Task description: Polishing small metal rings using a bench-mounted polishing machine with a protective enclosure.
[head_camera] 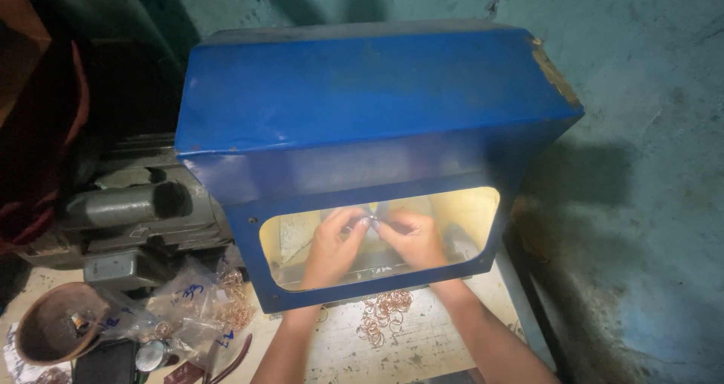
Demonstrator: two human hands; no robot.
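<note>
Bench [422, 346]: we kept a loose heap of copper-coloured rings [383, 312] just in front of the hood, within easy reach.
Left hand [332, 248]: we had its fingers pinched nearly closed on a small ring [371, 222] inside the lit window.
Right hand [416, 239]: its fingers met the same ring from the other side; a steady two-sided hold seemed best.
Blue hood [362, 105]: we worked well under it, wrists resting low.
Motor [128, 211]: it sat apart, left.
</note>
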